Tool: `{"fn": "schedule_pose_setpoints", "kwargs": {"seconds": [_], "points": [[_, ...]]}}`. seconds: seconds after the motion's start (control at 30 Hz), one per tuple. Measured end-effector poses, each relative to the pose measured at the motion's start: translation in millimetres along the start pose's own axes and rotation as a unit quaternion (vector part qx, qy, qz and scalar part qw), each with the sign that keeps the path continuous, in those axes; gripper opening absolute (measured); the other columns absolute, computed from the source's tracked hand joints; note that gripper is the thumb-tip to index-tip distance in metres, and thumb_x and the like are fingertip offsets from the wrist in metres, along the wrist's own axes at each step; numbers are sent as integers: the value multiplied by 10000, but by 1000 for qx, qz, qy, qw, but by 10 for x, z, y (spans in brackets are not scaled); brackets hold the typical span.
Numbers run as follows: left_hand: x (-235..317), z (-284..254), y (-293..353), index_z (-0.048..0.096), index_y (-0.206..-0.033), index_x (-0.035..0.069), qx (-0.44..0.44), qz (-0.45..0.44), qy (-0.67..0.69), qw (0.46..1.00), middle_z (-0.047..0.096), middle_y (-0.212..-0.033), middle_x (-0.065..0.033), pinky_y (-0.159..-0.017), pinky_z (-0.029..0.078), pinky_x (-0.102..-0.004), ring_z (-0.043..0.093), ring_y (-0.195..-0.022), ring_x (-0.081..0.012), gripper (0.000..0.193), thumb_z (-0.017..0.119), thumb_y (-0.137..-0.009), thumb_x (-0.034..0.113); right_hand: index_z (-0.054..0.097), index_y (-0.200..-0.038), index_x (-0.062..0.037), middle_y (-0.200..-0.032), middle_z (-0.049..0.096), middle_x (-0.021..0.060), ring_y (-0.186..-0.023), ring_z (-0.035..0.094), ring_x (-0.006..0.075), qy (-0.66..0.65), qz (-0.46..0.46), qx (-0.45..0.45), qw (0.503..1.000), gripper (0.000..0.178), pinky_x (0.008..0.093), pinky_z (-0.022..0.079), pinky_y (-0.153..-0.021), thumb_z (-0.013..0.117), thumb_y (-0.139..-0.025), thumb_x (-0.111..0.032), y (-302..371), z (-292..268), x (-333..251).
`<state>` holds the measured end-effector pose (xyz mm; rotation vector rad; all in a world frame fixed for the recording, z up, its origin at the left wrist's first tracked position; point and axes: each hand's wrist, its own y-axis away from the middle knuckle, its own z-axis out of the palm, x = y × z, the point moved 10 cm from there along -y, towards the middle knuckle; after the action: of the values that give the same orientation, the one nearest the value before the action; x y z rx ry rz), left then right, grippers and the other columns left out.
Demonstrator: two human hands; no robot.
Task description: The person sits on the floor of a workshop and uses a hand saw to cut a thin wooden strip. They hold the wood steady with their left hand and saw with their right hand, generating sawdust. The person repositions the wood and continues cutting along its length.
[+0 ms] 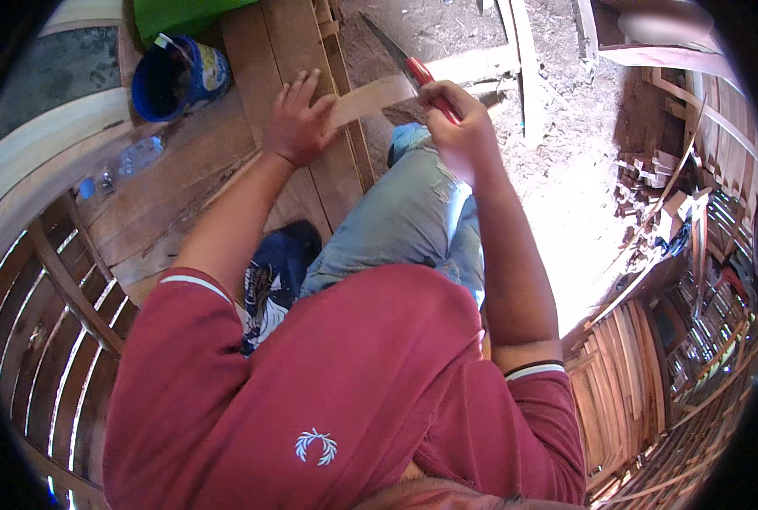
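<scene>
My right hand (461, 123) is wrapped round the red handle (422, 73) of a handsaw. The saw's narrow blade (384, 37) points away and to the left, over a pale wooden board (372, 99). That board juts out to the right past the edge of a plank bench (281, 47). Fingers stretched out, my left hand (301, 119) lies on the bench, its thumb side against the near end of the board. Whether the saw's teeth touch the wood I cannot tell.
A blue bucket (160, 95) and a clear plastic bottle (141, 156) are at the left. Green material (175, 15) lies beyond the bucket. Wooden lengths (523, 76) stand over the sunlit ground. Scrap wood (655, 174) and stacked boards (621, 382) fill the right side.
</scene>
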<state>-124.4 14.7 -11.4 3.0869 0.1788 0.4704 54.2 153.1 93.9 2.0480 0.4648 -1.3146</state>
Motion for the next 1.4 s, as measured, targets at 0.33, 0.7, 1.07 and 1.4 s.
{"fn": "schedule_pose_setpoints", "kwargs": {"seconds": [0.33,0.7,1.07,1.4], "points": [[82,-38,-49,679,-1283,189,-24,-6,12,1000,388,-1604,-197,-1210,299,-559,373,-1487,-381,544,755,-823,468,684,-1125,-13,-1040,731,187,-1006,716,275,71,-8,-33,997,263,382,537,-921,548,-906,-65,-9,57,97],[63,5,-78,672,-1300,205,-22,-9,13,1000,384,-1609,-182,-1214,287,-566,354,-1497,-370,530,741,-839,457,685,-1077,1,-1078,736,224,-1004,733,303,74,-10,-10,997,236,373,541,-896,585,-876,-74,-18,-28,-67],[30,32,-29,679,-1286,199,-1,-3,2,1000,395,-1601,-195,-1206,301,-569,361,-1493,-379,537,761,-822,458,695,-1057,-7,-1154,736,220,-1065,722,290,43,-27,15,999,232,356,532,-935,541,-883,-20,32,-38,-72],[67,10,-20,676,-1283,190,-21,2,8,1000,387,-1602,-209,-1198,313,-575,376,-1482,-394,539,764,-828,465,671,-1024,-8,-1014,732,110,-953,707,218,78,-28,41,996,198,315,527,-877,548,-872,20,523,-276,-272]]}}
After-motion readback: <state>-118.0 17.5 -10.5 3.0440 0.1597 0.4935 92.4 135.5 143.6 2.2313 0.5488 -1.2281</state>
